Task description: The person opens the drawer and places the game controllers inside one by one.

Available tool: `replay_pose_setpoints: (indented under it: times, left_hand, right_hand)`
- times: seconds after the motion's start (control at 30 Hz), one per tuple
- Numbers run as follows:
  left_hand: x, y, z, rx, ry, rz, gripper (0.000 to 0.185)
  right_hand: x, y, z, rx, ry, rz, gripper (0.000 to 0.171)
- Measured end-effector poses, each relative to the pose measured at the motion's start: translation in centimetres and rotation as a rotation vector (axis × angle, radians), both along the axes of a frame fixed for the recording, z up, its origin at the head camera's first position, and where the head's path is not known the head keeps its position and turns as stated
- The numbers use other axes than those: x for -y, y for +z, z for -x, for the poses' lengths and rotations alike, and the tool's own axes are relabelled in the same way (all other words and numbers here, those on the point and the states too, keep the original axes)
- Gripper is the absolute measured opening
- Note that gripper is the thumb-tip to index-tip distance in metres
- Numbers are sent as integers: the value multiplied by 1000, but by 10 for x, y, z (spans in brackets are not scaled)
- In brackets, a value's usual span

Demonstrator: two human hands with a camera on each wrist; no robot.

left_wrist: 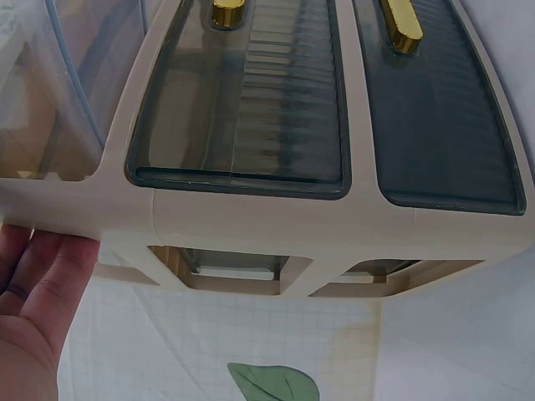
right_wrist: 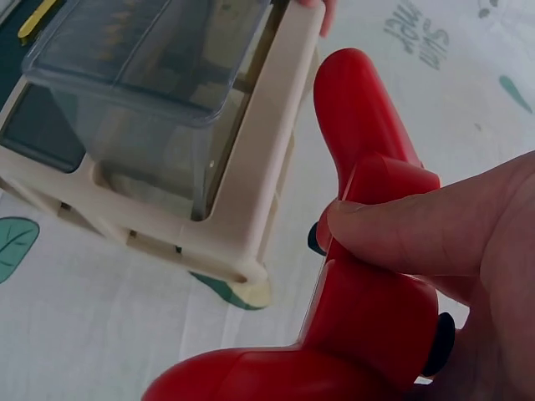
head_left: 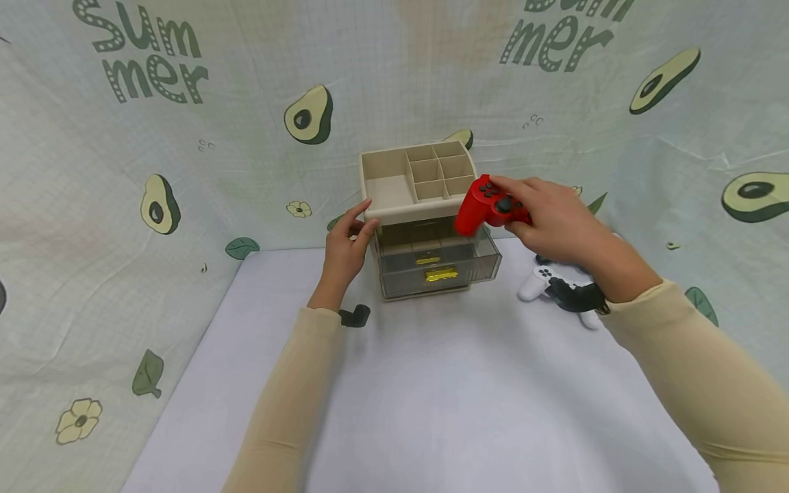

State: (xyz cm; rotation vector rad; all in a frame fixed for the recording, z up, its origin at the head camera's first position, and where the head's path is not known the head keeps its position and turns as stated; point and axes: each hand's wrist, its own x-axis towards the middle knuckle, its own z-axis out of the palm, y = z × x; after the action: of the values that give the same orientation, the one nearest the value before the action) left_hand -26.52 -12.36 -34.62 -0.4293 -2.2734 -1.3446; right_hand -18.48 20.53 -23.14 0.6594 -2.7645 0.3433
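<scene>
Now, line by line:
Right hand (head_left: 555, 216): gripping red controller (head_left: 487, 205), thumb curled across its body, fingers wrapped beneath.
Red controller: held in air at 3 o'clock of organizer (head_left: 422, 205), just beside top tray, above pulled-out drawer (head_left: 440, 263).
Left hand (head_left: 348, 246): fingers straight, resting against organizer's 9 o'clock edge, holding nothing.
White controller (head_left: 555, 284): lying on table (head_left: 431, 383), at 5 o'clock of right hand.

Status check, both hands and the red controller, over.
Right hand grips red game controller above the open top drawer. Left hand steadies the beige drawer organizer at its left edge. White controller on the table, clear of the drawer.
</scene>
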Motion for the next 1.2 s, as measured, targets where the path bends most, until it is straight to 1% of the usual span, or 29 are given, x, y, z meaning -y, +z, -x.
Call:
replay_pose_setpoints:
  times: [0.27, 0.5, 0.97, 1.2]
  left_hand:
    - [0, 2, -1, -18, -1, -5, 45]
    - [0, -1, 0, -13, -8, -11, 46]
    - [0, -1, -1, -18, -8, -10, 48]
    - [0, -1, 0, -17, 2, 0, 48]
  right_hand:
    - [14, 7, 2, -19, 48, 2, 67]
    - [26, 9, 4, -12, 62, -2, 66]
    - [49, 7, 13, -44, 113, 32, 69]
    - [56, 5, 15, -64, 145, 59, 68]
